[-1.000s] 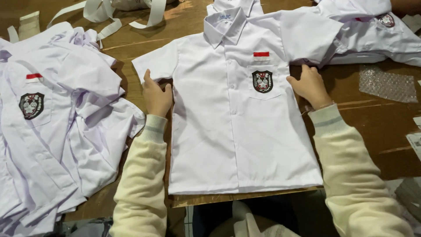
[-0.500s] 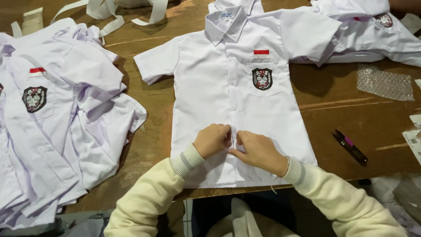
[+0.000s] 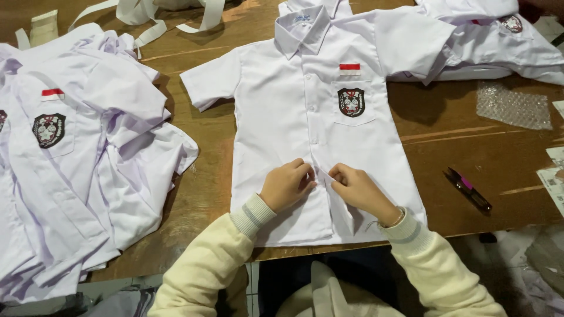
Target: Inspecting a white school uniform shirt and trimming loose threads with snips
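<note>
A white short-sleeved shirt lies flat, front up, on the wooden table, collar away from me, with a dark crest on its chest pocket and a small red-and-white patch above it. My left hand and my right hand meet at the shirt's front placket, low on the shirt. Both pinch the placket fabric between fingers and thumb, with the edge lifted slightly between them. Cream knit sleeves cover my forearms.
A heap of similar white shirts fills the table's left side. More shirts lie at the back right. A small thread snip rests right of the shirt, bubble wrap behind it. White strips lie at the back.
A second ago my hands lay flat at the shirt's two sides by the sleeves. They came together at the lower placket and have since shifted slightly up it.
</note>
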